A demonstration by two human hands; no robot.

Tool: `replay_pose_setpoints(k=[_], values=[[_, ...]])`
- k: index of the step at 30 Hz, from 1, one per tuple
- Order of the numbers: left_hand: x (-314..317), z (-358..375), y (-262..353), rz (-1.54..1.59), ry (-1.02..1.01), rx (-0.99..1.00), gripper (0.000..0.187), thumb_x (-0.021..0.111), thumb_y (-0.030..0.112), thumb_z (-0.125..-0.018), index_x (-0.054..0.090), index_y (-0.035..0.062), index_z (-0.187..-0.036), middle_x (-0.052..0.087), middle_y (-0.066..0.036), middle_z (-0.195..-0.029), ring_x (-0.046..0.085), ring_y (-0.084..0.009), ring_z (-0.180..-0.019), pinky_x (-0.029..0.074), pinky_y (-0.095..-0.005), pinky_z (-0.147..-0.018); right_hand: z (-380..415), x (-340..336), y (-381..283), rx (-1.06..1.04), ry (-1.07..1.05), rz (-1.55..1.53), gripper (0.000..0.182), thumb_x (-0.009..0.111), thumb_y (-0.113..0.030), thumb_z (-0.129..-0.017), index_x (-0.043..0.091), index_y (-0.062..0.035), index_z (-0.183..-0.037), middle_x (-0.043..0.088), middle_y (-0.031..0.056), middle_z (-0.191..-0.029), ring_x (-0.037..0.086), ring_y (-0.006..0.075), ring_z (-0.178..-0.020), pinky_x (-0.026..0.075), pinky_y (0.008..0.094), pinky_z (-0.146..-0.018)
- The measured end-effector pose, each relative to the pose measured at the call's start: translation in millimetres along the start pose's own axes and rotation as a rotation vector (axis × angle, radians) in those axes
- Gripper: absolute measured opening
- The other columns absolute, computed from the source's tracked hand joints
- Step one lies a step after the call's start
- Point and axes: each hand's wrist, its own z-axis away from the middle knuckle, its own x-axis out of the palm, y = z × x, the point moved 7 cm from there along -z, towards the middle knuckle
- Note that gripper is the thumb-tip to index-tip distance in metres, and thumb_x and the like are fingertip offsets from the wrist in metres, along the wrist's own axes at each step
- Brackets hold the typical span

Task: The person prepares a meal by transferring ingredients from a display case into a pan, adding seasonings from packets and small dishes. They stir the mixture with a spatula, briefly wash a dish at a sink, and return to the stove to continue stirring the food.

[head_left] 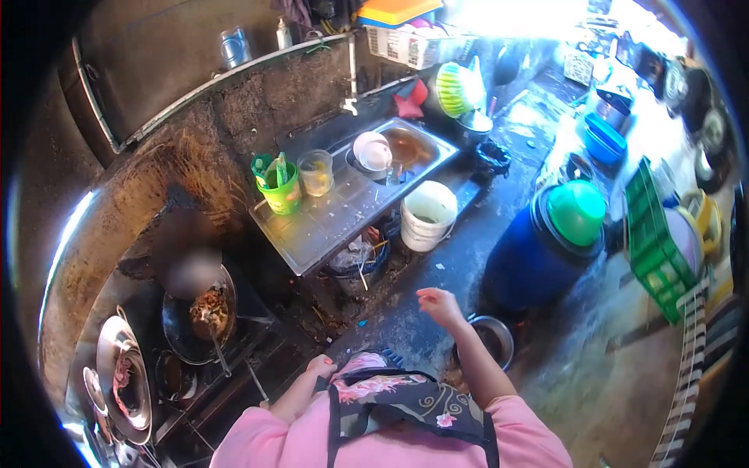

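My right hand is raised over the dark wet floor, fingers loosely bent and apart, with nothing visible in it. Close to the front of my dark floral apron is my left hand; its fingers are mostly hidden, so its grip does not show. To the left, a wok holds browned food, and a metal utensil rests in it. A round metal pan sits on the floor beneath my right forearm.
Ahead stands a metal sink counter bearing a green bucket and a clear tub. A white bucket is beside it. On the right are a blue barrel, a green basin and a green crate.
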Motion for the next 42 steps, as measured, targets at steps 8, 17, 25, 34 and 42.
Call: replay_pose_setpoints(k=[8, 17, 25, 34, 42], values=[[-26.3, -142.5, 73.6, 0.583, 0.142, 0.174, 0.030, 0.076, 0.023, -0.067, 0.065, 0.0065, -0.089, 0.065, -0.007, -0.080, 0.061, -0.0143, -0.072, 0.049, -0.0311, -0.063, -193.3, 7.5, -5.3, -0.003, -0.197, 0.141, 0.022, 0.060, -0.004, -0.083, 0.063, 0.0001, -0.105, 0.065, 0.0075, -0.082, 0.061, 0.0115, -0.069, 0.049, 0.0230, -0.060], [-149.2, -234.2, 320.8, 0.572, 0.180, 0.345, 0.039, 0.070, 0.032, -0.072, 0.062, 0.0042, -0.098, 0.065, -0.011, -0.090, 0.063, -0.0201, -0.085, 0.049, -0.0328, -0.074, -415.8, -41.8, -69.7, 0.104, -0.181, -0.243, 0.018, 0.056, -0.012, -0.086, 0.061, -0.0004, -0.099, 0.058, 0.0038, -0.069, 0.052, 0.0097, -0.052, 0.042, 0.0230, -0.047], [-191.6, -259.1, 410.4, 0.697, 0.332, 0.209, 0.027, 0.066, 0.018, -0.081, 0.059, 0.0014, -0.100, 0.063, -0.007, -0.089, 0.061, -0.0143, -0.083, 0.049, -0.0283, -0.075, -685.1, 4.2, -167.9, -0.187, -0.255, -0.250, 0.030, 0.058, -0.034, -0.085, 0.059, -0.0042, -0.083, 0.056, 0.0030, -0.063, 0.052, 0.0098, -0.053, 0.039, 0.0231, -0.046], [-209.3, -343.1, 494.7, 0.921, 0.441, 0.126, 0.028, 0.067, 0.018, -0.078, 0.057, 0.0046, -0.100, 0.062, -0.005, -0.089, 0.060, -0.0147, -0.087, 0.048, -0.0309, -0.076, -940.6, 48.5, -152.5, -0.111, -0.224, -0.482, 0.022, 0.055, -0.031, -0.086, 0.062, -0.0107, -0.092, 0.062, 0.0045, -0.076, 0.057, 0.0141, -0.068, 0.046, 0.0286, -0.061], [-315.7, -474.8, 577.2, 0.791, 0.501, 0.028, 0.028, 0.062, 0.022, -0.076, 0.059, 0.0042, -0.098, 0.062, -0.012, -0.089, 0.064, -0.0252, -0.080, 0.049, -0.0345, -0.071, -923.9, 146.7, 42.5, 0.741, -0.820, -1.044, 0.021, 0.046, -0.014, -0.090, 0.058, 0.0032, -0.091, 0.063, 0.0155, -0.085, 0.062, 0.0288, -0.077, 0.053, 0.0377, -0.070]])
